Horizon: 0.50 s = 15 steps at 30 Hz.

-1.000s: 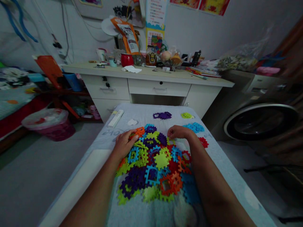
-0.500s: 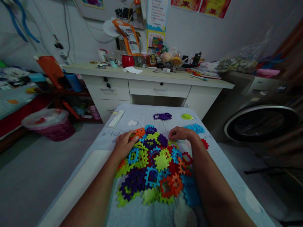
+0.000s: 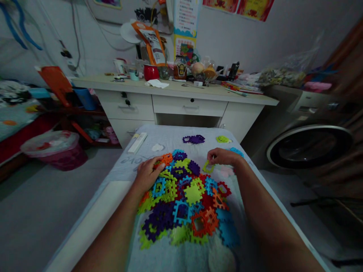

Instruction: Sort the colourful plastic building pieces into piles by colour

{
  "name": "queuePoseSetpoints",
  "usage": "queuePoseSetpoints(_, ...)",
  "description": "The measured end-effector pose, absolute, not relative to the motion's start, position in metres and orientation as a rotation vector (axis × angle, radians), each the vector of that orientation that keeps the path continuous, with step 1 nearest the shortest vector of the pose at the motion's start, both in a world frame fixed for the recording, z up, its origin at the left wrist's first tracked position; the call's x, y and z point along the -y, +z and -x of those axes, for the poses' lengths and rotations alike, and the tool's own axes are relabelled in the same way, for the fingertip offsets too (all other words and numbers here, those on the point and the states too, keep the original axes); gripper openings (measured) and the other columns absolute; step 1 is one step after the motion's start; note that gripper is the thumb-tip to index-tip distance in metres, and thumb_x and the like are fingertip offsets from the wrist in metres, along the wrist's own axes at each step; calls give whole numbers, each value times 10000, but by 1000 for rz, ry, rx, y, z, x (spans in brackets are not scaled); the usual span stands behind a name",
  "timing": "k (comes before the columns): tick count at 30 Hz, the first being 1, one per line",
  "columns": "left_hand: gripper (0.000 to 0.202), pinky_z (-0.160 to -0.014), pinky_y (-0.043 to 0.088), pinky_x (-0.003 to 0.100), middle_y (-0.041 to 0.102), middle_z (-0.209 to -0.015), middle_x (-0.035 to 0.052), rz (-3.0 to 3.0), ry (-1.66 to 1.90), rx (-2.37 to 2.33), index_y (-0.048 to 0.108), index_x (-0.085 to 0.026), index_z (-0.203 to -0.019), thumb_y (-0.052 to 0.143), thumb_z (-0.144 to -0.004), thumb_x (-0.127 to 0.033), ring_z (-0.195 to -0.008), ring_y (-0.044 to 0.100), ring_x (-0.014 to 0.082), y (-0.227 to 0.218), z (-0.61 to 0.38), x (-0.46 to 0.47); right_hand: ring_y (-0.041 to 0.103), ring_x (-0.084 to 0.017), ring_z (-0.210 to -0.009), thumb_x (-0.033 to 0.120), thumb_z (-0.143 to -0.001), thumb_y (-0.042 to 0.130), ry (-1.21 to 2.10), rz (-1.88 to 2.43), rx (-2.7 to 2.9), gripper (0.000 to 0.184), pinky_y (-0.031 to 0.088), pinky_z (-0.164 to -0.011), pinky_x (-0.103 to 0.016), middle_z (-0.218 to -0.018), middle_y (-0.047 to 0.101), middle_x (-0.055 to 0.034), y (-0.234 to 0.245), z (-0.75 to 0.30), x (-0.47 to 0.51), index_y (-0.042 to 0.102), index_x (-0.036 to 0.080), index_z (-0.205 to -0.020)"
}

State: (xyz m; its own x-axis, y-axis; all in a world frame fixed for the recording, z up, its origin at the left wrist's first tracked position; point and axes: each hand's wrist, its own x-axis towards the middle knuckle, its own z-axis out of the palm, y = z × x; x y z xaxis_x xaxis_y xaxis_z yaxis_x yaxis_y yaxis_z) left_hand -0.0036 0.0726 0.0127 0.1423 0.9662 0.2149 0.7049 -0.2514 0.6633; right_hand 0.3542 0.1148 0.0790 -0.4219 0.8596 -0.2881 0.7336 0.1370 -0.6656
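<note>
A heap of notched plastic building pieces in green, blue, purple, orange and red covers the middle of the cloth-covered table. My left hand lies on the heap's left edge with its fingers stretched out, touching an orange piece. To the right of the heap, my right hand pinches a yellow-green frame-shaped piece. Small separate groups lie beyond: purple pieces, green pieces, and blue pieces partly hidden by my right hand.
A long white box lies at the table's left edge. Behind stands a white desk bearing jars, cups and papers. A washing machine is at right, and a pink lined bin stands on the floor at left.
My right hand has moved slightly right and up, lifting the yellow-green piece away from the heap's edge. The left hand stays in place. The view has shifted a little.
</note>
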Motion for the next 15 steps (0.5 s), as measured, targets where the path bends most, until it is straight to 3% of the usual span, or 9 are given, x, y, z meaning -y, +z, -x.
queuePoseSetpoints(6, 466, -995, 424, 432, 679, -1186, 64, -2009, 873, -1609, 623, -230, -1189, 444, -881, -530, -1073, 608, 258, 13, 3, -72, 525, -104, -521, 133, -684, 625, 606, 1884, 1751, 64, 404, -555, -224, -573, 571, 30, 89, -389, -160, 577, 167, -710)
queuePoseSetpoints(10, 468, -1022, 395, 455, 670, -1205, 62, -2013, 859, -1620, 621, -236, -1198, 444, -880, -530, -1089, 600, 264, 13, 3, -72, 634, -158, -746, 53, -688, 603, 78, 2087, 1599, 139, 450, -724, -252, -787, 694, -61, 82, -400, -190, 668, 141, -775)
queuePoseSetpoints(15, 452, -1050, 367, 468, 667, -1213, 57, -2020, 874, -1616, 617, -242, -1201, 448, -887, -520, -1114, 590, 261, 12, 4, -72, 644, -203, -938, 42, -748, 536, -96, 2191, 1588, 318, 446, -859, -269, -1040, 698, -145, 63, -409, -210, 729, 97, -994)
